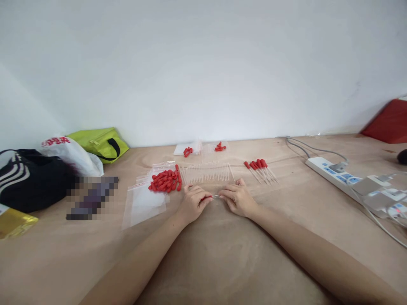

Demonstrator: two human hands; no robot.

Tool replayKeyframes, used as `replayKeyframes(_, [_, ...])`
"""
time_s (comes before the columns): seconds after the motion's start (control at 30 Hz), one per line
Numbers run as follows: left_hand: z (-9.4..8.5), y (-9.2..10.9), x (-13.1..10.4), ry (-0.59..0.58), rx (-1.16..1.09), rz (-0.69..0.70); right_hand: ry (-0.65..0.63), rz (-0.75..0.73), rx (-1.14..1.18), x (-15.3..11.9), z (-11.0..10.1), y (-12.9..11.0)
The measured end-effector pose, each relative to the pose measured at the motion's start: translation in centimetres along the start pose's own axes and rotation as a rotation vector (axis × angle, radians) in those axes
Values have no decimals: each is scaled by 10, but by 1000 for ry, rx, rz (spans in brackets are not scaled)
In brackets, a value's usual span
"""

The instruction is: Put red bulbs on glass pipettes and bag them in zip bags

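Between the fingertips of my left hand (pixel 194 204) is a red rubber bulb, mostly hidden by the fingers. My right hand (pixel 238 198) pinches a thin clear tube (pixel 216 196), whose left end meets the bulb. Beyond the hands lies a row of clear tubes (pixel 206 173). A pile of red bulbs (pixel 164 181) rests on clear zip bags (pixel 144 205) to the left. Several tubes with red bulbs fitted (pixel 261 169) lie side by side at the right. Two small groups of red bulbs (pixel 188 151) (pixel 220 147) sit near the wall on bags.
At the right are a white power strip (pixel 341 180) with plugs and grey cables, and a red object (pixel 388 123). At the left are a black bag (pixel 38 180), a white plastic bag (pixel 74 154), a lime-green pouch (pixel 100 144), a gold packet (pixel 15 222) and a blurred-out object (pixel 92 199).
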State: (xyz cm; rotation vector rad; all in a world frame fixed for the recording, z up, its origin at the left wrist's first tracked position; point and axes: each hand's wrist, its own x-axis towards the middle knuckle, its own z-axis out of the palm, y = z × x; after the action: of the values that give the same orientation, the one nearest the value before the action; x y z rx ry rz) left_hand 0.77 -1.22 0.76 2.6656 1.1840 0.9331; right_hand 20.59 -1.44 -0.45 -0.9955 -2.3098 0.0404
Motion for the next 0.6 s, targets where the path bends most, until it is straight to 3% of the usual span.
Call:
replayKeyframes(0.3, [4,-1,-2,5,6,85,-58,145,124,1,1,-13])
replayKeyframes(0.6, [2,-1,0,-34,4,111,-133,183,154,6,3,-18])
